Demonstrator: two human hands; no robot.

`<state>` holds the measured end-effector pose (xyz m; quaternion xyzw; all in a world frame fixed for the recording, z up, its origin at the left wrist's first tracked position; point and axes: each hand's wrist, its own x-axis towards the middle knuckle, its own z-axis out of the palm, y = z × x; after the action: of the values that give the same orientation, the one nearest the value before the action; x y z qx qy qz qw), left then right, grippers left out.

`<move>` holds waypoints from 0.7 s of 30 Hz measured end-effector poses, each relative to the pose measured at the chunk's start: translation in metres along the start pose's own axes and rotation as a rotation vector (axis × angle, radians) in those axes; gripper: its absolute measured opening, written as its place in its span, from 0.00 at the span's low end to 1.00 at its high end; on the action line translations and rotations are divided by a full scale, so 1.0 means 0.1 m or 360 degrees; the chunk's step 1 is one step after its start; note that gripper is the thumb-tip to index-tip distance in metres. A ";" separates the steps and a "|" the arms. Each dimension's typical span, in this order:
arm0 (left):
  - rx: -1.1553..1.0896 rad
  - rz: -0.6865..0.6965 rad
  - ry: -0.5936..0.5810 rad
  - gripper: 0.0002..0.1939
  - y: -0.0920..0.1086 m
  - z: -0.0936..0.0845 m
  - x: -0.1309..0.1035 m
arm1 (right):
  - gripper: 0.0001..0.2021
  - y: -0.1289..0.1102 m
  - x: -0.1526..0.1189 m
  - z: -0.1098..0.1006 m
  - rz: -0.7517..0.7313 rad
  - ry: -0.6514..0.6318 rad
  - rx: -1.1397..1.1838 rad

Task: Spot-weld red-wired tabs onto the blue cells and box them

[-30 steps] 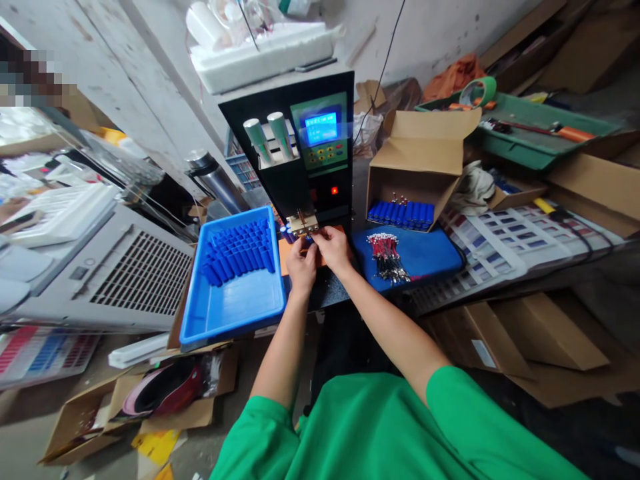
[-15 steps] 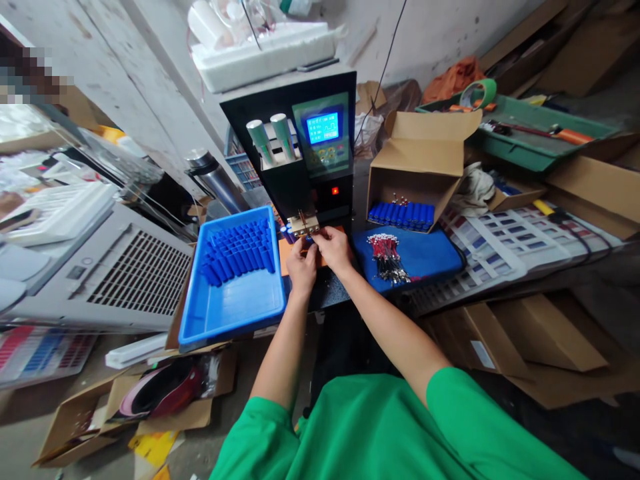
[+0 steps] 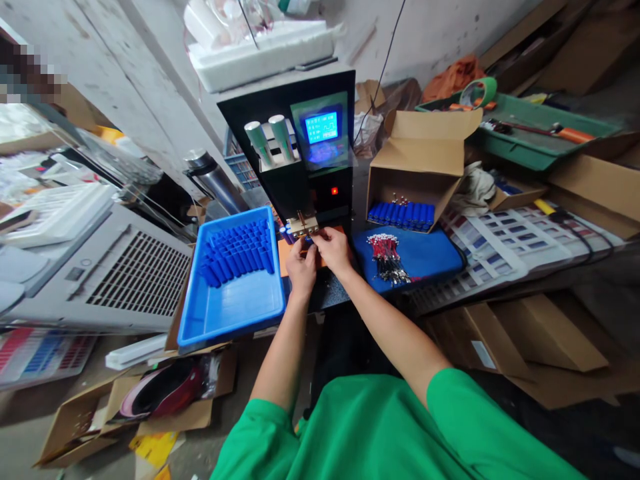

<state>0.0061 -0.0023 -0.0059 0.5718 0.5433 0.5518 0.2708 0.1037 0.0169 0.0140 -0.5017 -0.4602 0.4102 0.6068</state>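
Both hands meet under the electrodes of a spot welder (image 3: 327, 83) with a lit blue display. My left hand (image 3: 301, 268) is closed round a blue battery cell (image 3: 309, 240), mostly hidden by the fingers. Beside it, my right hand (image 3: 333, 250) pinches close to the cell's end under the electrode tips; what lies in that pinch is too small to make out. A few more cells (image 3: 286, 233) stand just left of the electrodes. An orange mat (image 3: 285, 257) lies beneath the hands.
A blue tray (image 3: 227, 313) of battery cells stands at left. On the right, a blue pad (image 3: 430, 257) bears a bundle of red and black wires (image 3: 387, 257); behind it an open carton (image 3: 415, 157) holds more cells. A steel flask (image 3: 215, 180) stands behind the tray.
Both hands keep their place at the electrodes. The welder's panel below the display now glows blue. The view has shifted very slightly.
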 end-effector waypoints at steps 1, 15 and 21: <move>-0.0002 -0.0004 0.0003 0.15 0.00 0.00 0.00 | 0.10 0.00 0.00 0.00 0.0003 -0.0002 0.0001; 0.0003 0.0019 -0.0022 0.14 0.01 -0.01 -0.01 | 0.12 0.05 0.00 0.01 0.0030 -0.0017 0.0067; 0.0030 0.0014 -0.0018 0.14 0.01 -0.01 -0.01 | 0.11 0.05 0.01 0.01 0.0026 -0.0012 0.0072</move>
<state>0.0055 -0.0039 -0.0054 0.5798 0.5445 0.5445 0.2662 0.1026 0.0186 0.0090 -0.4903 -0.4490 0.4272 0.6128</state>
